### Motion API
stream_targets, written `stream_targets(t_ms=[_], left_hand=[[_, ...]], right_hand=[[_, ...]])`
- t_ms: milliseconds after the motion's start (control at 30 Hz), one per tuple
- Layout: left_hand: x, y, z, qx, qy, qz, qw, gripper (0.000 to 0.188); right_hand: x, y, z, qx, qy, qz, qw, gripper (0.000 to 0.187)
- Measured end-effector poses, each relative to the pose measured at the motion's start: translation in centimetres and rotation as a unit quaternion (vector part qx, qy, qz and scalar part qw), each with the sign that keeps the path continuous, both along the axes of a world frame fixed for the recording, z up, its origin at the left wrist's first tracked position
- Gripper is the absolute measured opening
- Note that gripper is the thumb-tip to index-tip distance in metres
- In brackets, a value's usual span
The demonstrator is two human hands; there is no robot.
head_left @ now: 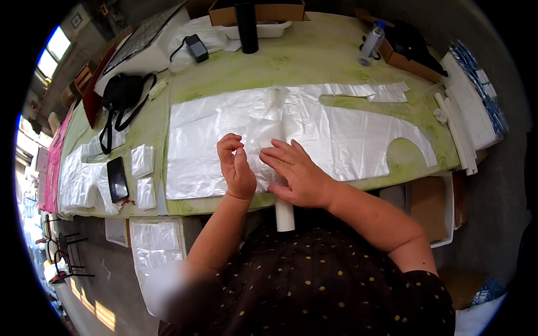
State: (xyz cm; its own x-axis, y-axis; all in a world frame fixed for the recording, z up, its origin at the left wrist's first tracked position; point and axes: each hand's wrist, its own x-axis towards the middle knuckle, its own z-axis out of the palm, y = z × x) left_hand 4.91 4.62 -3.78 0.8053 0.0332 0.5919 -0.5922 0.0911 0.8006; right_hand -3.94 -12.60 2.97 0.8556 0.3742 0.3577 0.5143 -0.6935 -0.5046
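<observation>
A thin white plastic apron [202, 145] is spread flat over the table, its neck loop and a strap toward the right. Above its middle, my left hand [237, 171] is raised with bent fingers drawn toward the thumb. Whether any film is pinched there is too unclear to see. Facing it, my right hand [300, 173] stretches its fingers out, palm down over the apron. A white tube [284, 215] juts past the table's near edge below my right hand. Its far part is hidden by the hand and film.
Folded plastic packets [142, 161] and a phone [117, 179] lie at the left, near a black bag [123, 92]. A black cylinder [246, 28] stands at the back. A water bottle [372, 43] stands far right, with white rolls [457, 134] along the right edge.
</observation>
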Motion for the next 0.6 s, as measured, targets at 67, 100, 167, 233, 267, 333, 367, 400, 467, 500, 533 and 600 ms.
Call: stream_targets(t_ms=[67,100,167,233,267,333,367,400,467,500,533,600], left_hand=[[-0.6,0.1,2.5,0.025,-0.075,-0.062,0.995,0.027],[-1.0,0.3,4.1,0.035,-0.109,-0.093,0.989,0.027],[-0.6,-0.4,6.7,0.157,-0.139,-0.239,0.948,0.032],[0.4,-1.0,8.4,0.329,-0.132,-0.335,0.873,0.039],[0.6,-1.4,8.6,0.386,-0.085,-0.369,0.841,0.043],[1.2,-1.2,8.3,0.454,-0.069,-0.363,0.811,0.046],[1.4,-1.0,8.0,0.487,-0.06,-0.359,0.794,0.048],[1.7,-0.2,7.3,0.5,-0.074,-0.342,0.792,0.047],[1.3,2.3,6.7,0.495,-0.121,-0.252,0.822,0.036],[1.0,3.5,6.5,0.491,-0.146,-0.207,0.834,0.031],[0.8,4.7,6.5,0.485,-0.146,-0.123,0.853,0.022],[0.5,6.6,7.4,0.455,-0.148,0.014,0.878,0.007]], right_hand=[[0.0,0.5,-1.5,-0.014,0.015,-0.005,1.0,0.059],[-0.1,0.7,-2.1,-0.024,0.026,-0.007,0.999,0.058],[-0.1,1.0,-2.8,0.008,-0.006,-0.005,1.0,0.05],[0.5,1.4,-3.1,0.062,0.005,0.019,0.998,0.044],[0.2,1.8,-2.8,0.088,-0.015,-0.004,0.996,0.035],[-0.4,1.2,-2.3,0.069,-0.054,0.023,0.996,0.031],[-0.9,0.7,-2.1,0.06,-0.074,0.036,0.995,0.029],[-1.8,0.6,-1.7,0.09,-0.11,0.024,0.99,0.026],[-4.1,-0.6,-1.2,0.089,-0.126,0.002,0.988,0.025],[-5.3,-1.5,-1.1,0.087,-0.134,-0.009,0.987,0.024],[-6.6,-2.3,-1.1,0.093,-0.127,-0.032,0.987,0.024],[-8.7,-3.5,-1.2,0.109,-0.109,-0.073,0.985,0.024]])
